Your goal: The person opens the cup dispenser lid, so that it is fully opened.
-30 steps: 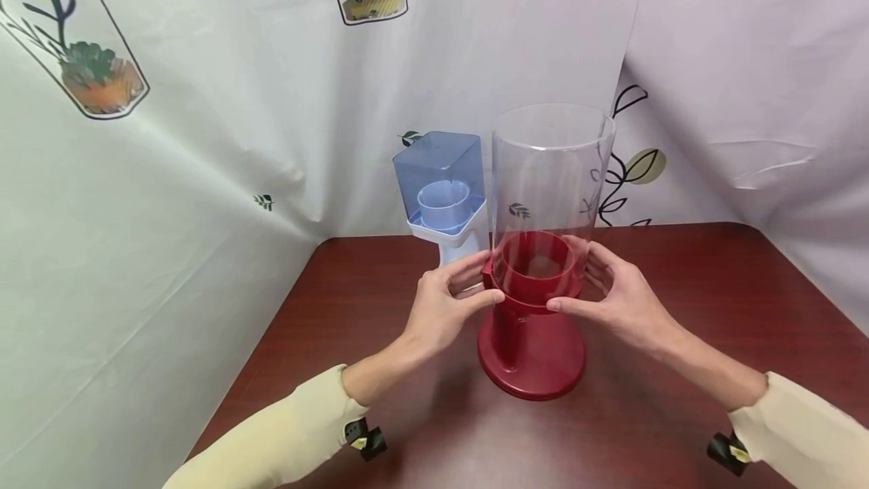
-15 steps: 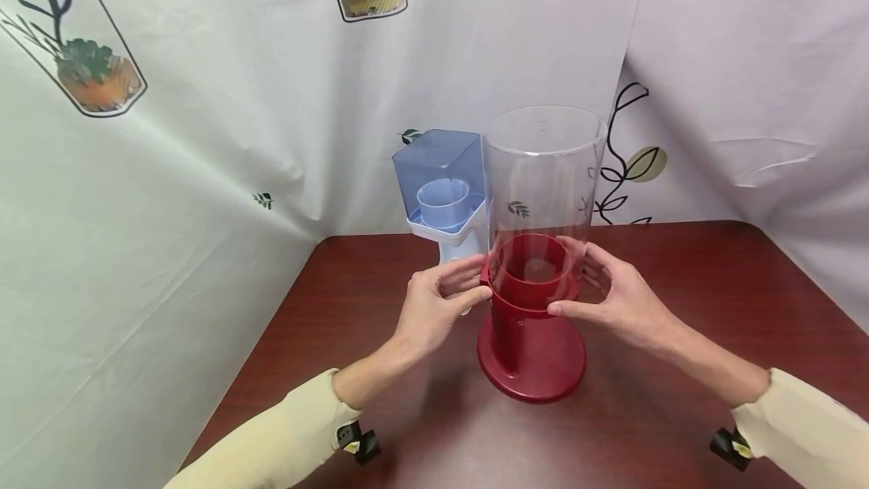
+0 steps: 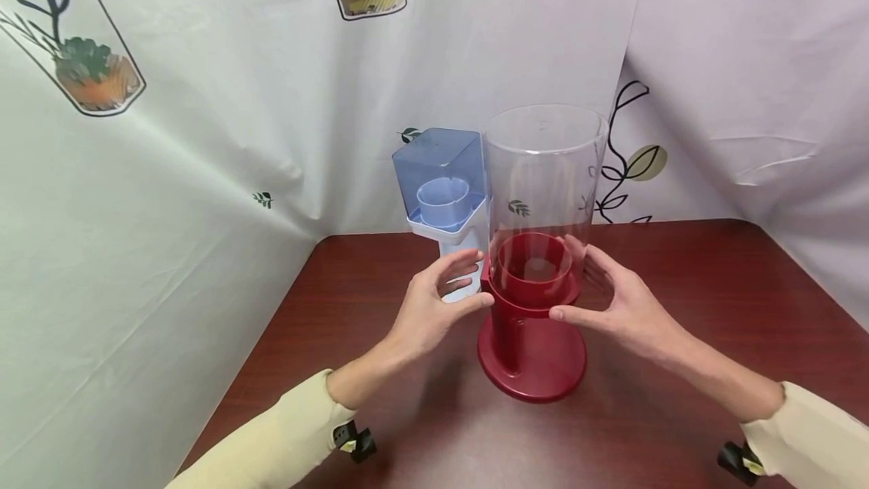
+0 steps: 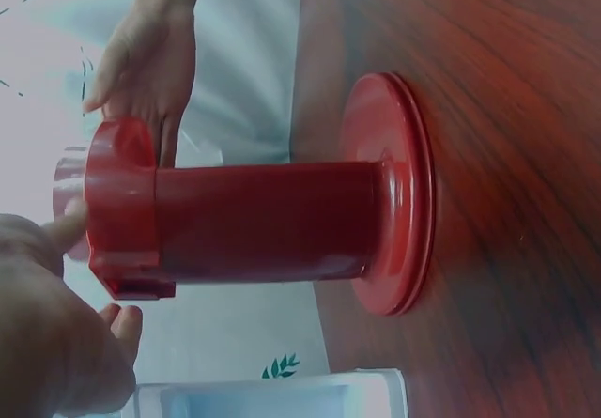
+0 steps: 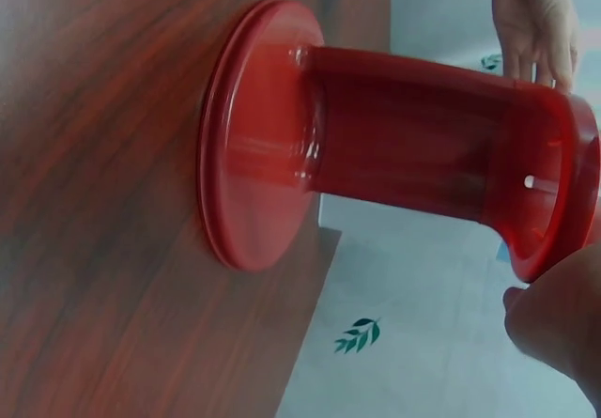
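Observation:
A red stand (image 3: pixel 532 357) with a round base stands upright on the table. On its ring sits a tall clear open-topped cylinder (image 3: pixel 543 172); together they look like a cereal dispenser. To the ring's left is my left hand (image 3: pixel 424 308), fingers spread from the thumb, the thumb tip close to the ring's front edge. My right hand (image 3: pixel 634 308) curves loosely about the right side, thumb in front and fingertips partly behind the clear cylinder. In the right wrist view, the ring (image 5: pixel 563 183) hides part of the right hand; whether its fingers touch cannot be told.
Behind and left stands a white dispenser (image 3: pixel 465 247) with a translucent blue square container (image 3: pixel 437 164) on top. The dark red wooden table (image 3: pixel 366 270) meets white printed cloth (image 3: pixel 271 81) at the back and sides.
The left fingers have lifted off the ring and spread; the right hand has loosened and shifted slightly right. The cylinder has moved a little left since a second ago.

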{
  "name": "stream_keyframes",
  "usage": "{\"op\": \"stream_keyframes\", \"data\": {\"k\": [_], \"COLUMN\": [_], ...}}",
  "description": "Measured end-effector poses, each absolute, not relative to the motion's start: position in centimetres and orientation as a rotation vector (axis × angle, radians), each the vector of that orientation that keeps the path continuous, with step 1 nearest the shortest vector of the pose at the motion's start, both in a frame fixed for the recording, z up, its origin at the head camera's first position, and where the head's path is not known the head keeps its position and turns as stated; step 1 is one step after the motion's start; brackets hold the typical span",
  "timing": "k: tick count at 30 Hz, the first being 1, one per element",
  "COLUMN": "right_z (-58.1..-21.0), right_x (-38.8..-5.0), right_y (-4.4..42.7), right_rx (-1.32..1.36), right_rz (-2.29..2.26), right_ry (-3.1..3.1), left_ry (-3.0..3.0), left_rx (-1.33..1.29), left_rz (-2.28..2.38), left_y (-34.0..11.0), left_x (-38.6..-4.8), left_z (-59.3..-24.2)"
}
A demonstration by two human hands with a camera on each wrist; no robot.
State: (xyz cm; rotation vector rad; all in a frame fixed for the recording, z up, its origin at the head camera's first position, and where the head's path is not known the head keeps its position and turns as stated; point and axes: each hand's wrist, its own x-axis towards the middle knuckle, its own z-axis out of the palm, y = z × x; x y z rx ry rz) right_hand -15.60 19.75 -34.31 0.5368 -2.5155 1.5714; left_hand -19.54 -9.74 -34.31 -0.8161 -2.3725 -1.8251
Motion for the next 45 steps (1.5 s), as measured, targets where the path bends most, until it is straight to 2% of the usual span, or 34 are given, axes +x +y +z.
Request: {"op": "stream_keyframes", "data": {"k": [21, 35, 45], "right_z": [-35.2, -35.0, -34.5], "right_x": [-14.3, -14.7, -15.2], "right_y": [19.1, 18.5, 19.1], "right_rx": [0.427, 0.416, 0.512], "right_rz": [1.702, 1.647, 1.637], "right_ry": [-2.433, -2.495, -2.511], "left_ry": [-2.513, -2.452, -2.388], "left_rx": [-1.059, -0.909, -0.833], "left_rz": [-1.75, -1.768, -1.716], "left_y": [-9.3, -8.7, -8.4], "left_x": [-22.0, -20.5, -19.1], "left_z": [-34.6, -34.8, -34.8]}}
